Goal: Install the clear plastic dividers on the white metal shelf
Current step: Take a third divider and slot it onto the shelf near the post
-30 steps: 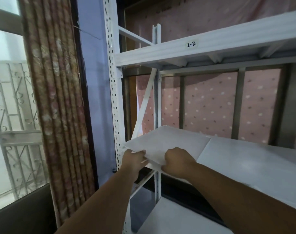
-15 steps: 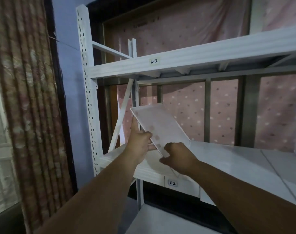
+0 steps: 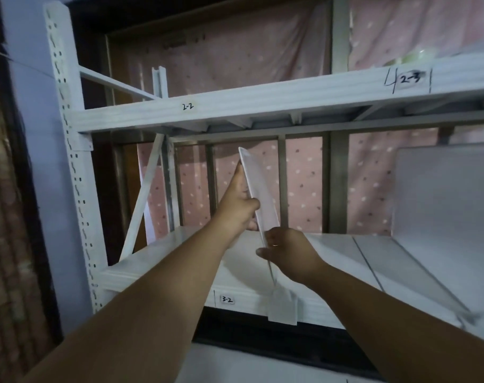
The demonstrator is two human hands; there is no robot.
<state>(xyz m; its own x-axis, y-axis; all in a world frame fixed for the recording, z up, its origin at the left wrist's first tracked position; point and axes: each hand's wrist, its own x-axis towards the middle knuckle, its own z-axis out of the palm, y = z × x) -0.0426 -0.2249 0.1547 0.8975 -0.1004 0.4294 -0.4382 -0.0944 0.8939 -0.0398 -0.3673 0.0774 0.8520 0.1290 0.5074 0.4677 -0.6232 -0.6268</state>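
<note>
Both hands grip one clear plastic divider [image 3: 258, 189], held nearly edge-on and upright over the white metal shelf [image 3: 163, 261] deck. Left hand [image 3: 239, 205] clamps the divider's left face, index finger stretched up along it toward the top corner, remaining fingers curled around the near edge. Right hand [image 3: 287, 250] pinches the divider's lower part from the right side, thumb on the near edge, a ring visible on one finger. Divider leans slightly, top tipped left and back, bottom end reaching the shelf's front lip, where its white mounting tab [image 3: 282, 306] hangs over the front beam. Whether the tab is fully seated cannot be told. Label "3-2" [image 3: 227, 299] sits on that beam just left of the tab. Second clear divider [image 3: 417, 275] already stands on the same deck, well right of the held one, running front to back. Upper shelf beam [image 3: 262, 106] above carries labels "2-2" [image 3: 187, 107] and "2-3" [image 3: 409, 78]. Perforated white upright post [image 3: 69, 150] frames the shelf's left end. Pink dotted cloth [image 3: 304, 178] hangs behind the shelf. Patterned curtain [image 3: 3, 217] hangs far left of the post.
</note>
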